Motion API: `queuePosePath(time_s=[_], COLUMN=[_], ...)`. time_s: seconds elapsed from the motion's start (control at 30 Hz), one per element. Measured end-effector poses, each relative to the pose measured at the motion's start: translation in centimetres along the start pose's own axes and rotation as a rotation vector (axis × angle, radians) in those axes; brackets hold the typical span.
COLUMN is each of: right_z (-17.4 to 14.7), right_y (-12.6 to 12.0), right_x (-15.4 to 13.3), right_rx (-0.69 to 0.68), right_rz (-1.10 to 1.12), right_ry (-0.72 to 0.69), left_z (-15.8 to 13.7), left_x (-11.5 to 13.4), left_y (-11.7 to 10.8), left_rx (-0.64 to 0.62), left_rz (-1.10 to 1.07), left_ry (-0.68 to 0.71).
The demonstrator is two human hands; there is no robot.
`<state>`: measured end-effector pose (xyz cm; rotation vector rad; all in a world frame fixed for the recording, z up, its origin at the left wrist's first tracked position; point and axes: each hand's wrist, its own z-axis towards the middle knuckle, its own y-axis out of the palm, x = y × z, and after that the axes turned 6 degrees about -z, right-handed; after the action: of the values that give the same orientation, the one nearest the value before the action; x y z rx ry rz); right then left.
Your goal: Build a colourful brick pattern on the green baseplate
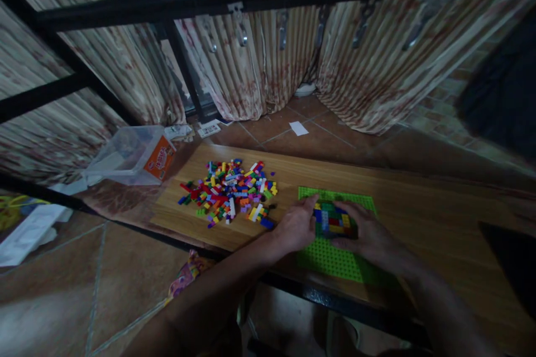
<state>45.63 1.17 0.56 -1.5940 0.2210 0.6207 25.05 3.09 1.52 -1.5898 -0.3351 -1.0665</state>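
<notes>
A small structure of toy building bricks [333, 220], in blue, green, red, yellow and pale blue, sits over a bright green studded baseplate [326, 259]. My left hand [297, 224] is at its left side, fingers pressed close to its edge. From the right, my right hand [369, 230] curls round it, with fingers along the far side and thumb along the near side. Both hands grip the structure between them; the fingers hide parts of its edges. Whether it is fixed to the baseplate cannot be made out.
Loose bricks [230, 189] lie in a pile left of the baseplate on the wooden tabletop [419, 206]. A clear plastic box [125, 153] with an orange label stands beyond the left end. A black metal bar [251, 3] crosses above, before striped curtains [251, 67]. A dark flat object [508, 256] lies at right.
</notes>
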Motion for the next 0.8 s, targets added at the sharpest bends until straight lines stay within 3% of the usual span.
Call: queuePosePath(time_s=[0.2,0.37,0.53,0.67,0.8], right_z=[0.1,0.4,0.4,0.4,0.5], right_y=[0.7,0.6,0.4,0.4,0.4], right_x=[-0.3,-0.6,-0.4,-0.4,-0.6], right_rx=[0.035,0.048,0.031,0.038,0.043], right_rz=[-0.101,-0.125,-0.134,-0.135,-0.127], right_ry=[0.044,0.063,0.071,0.055,0.031], left_z=[0.7,1.4,0.4,-1.3,-2.7], left_x=[-0.4,-2.4,-4.3,-3.5,-2.6], left_y=[-1.4,-7.5,-12.6,-12.7,-11.3], left_rx=[-0.012,-0.017,-0.272,-0.479,-0.467], left_rz=[0.064,0.173,0.068,0.088,0.321], left_ry=[0.057,-0.011,-0.054,-0.037,0.023])
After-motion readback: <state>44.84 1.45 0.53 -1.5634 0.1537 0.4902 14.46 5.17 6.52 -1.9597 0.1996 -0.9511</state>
